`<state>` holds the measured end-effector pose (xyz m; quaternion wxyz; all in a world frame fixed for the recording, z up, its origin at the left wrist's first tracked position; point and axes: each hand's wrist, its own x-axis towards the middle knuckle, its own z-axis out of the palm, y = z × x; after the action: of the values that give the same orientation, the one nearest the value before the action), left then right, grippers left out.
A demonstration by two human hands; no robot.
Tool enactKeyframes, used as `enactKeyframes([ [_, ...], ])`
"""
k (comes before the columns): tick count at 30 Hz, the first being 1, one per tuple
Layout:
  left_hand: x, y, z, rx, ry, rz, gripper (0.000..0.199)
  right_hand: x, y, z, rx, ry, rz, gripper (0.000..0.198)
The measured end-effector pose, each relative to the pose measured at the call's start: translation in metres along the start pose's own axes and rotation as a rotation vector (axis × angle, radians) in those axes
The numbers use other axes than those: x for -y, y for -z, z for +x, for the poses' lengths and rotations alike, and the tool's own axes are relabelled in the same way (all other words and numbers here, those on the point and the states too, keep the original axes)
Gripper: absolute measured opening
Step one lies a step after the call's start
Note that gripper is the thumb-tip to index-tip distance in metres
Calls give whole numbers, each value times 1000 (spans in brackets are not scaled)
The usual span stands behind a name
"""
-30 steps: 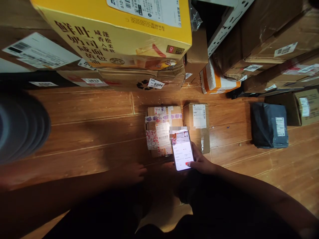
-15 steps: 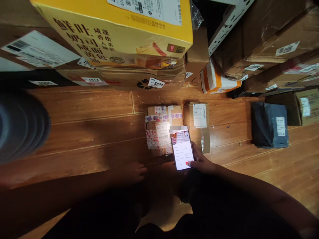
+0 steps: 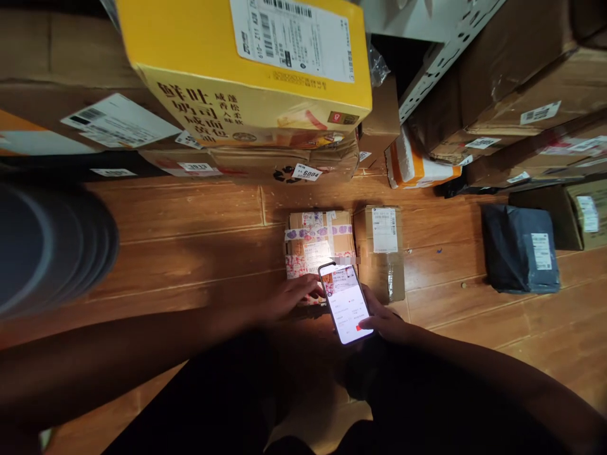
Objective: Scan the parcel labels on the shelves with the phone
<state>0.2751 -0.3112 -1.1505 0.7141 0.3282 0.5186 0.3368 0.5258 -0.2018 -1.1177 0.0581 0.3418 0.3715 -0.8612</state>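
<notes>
My right hand point(image 3: 385, 321) is closed round a lit smartphone point(image 3: 346, 309), its thumb over a red button low on the screen. A picture of a parcel label fills the top of that screen. Beneath the phone's upper end, a small cardboard box point(image 3: 296, 237) with floral and purple-patterned tape lies on the floor, a bright spot of light on its label. My left hand point(image 3: 296, 294) reaches to this box's near left edge, fingers stretched out beside the phone; whether they touch the box is unclear. Another narrow cardboard box point(image 3: 379, 268) lies just right of the taped one.
Stacked parcels line the far side, among them a yellow bread carton point(image 3: 265, 82) and an orange-and-white box point(image 3: 417, 164). A perforated metal shelf post point(image 3: 443, 60) rises behind. A dark wrapped parcel point(image 3: 516, 249) sits at right. Grey ribbed round containers point(image 3: 57, 246) stand at left on the wood floor point(image 3: 199, 221).
My left hand has moved right and forward, from over the floor to the taped box and phone. The right hand still holds the phone. The whole view has shifted slightly.
</notes>
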Motion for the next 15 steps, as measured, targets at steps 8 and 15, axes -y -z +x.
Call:
enactKeyframes([
  [8,-30,3,22,-140,26,-3,51,-5,15,14,2,128,35,76],
  [15,-75,22,28,-153,29,162,64,77,13,1,-1,330,44,77],
])
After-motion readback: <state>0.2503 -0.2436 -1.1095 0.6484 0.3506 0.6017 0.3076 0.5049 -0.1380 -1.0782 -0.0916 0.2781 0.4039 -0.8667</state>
